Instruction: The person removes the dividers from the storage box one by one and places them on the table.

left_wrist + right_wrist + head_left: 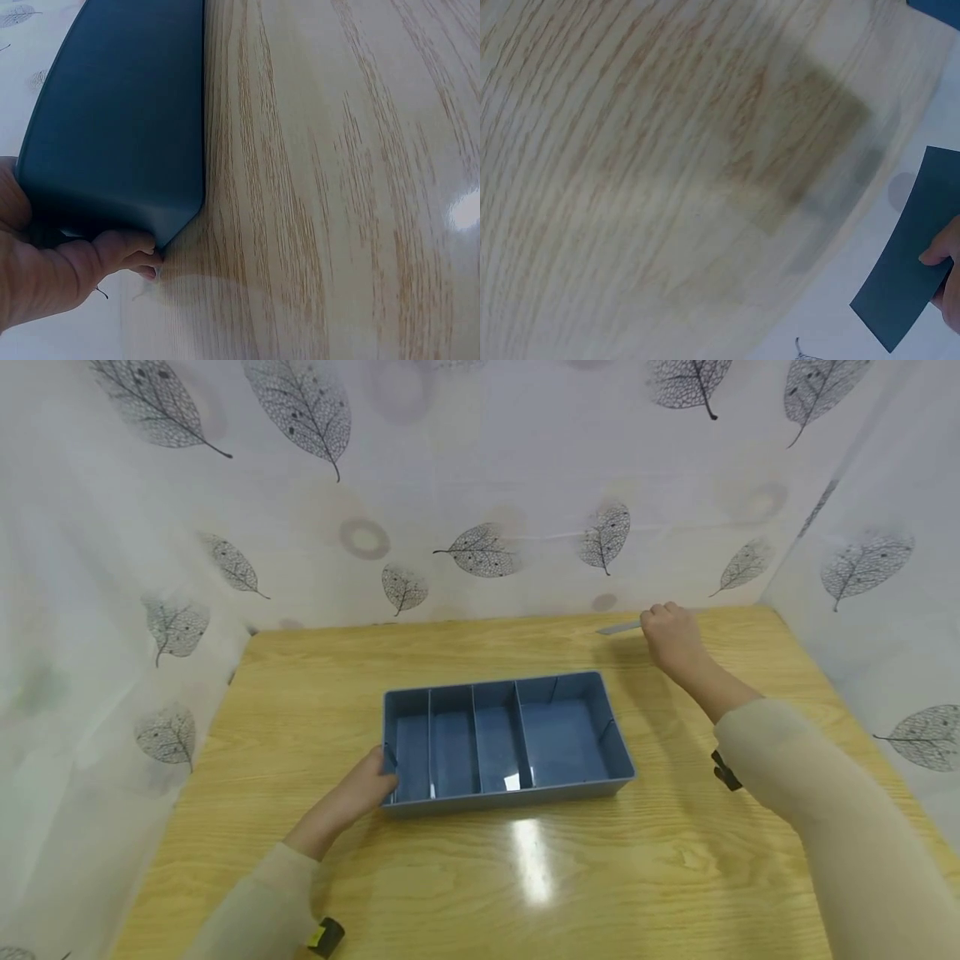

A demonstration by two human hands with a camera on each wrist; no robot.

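A blue plastic tray (504,798) stands on the wooden table, split by three upright dividers (476,739) into narrow compartments on the left and a wide one on the right. My left hand (363,789) grips the tray's left end; in the left wrist view, the fingers (112,251) curl against the outside of the tray wall (124,112). Raised near the table's back right, my right hand (670,639) pinches a thin, flat divider panel (904,247). In the head view that panel shows nearly edge-on, pointing left, apart from the tray.
The wood-grain table (427,877) meets a white leaf-patterned curtain (510,468) at the back and both sides. Black wrist devices (327,937) sit at both sleeves. Light glares off the tabletop in front of the tray.
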